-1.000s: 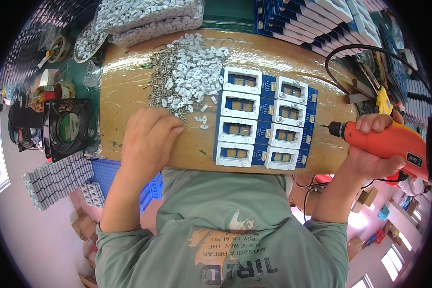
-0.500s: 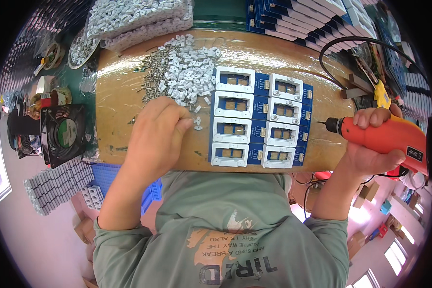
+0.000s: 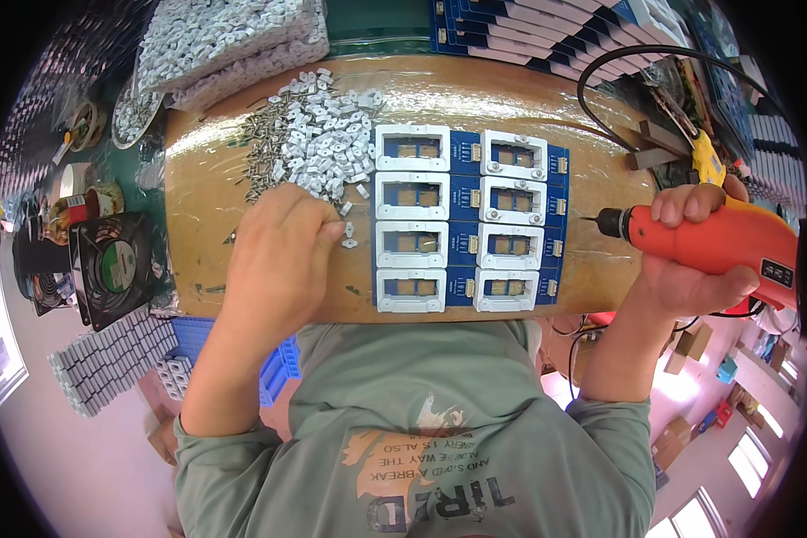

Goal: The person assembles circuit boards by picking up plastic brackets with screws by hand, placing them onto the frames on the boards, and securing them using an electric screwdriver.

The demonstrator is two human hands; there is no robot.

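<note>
Head view, hands apart, gap between red driver and board edge

Left hand palm down, fingers curled — right hand wrapped in a grip, thumb extended — forearms bare.

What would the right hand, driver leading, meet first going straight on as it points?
Probably the right edge of the blue panel, met by the red driver in the right hand, though depth is unclear.
</note>
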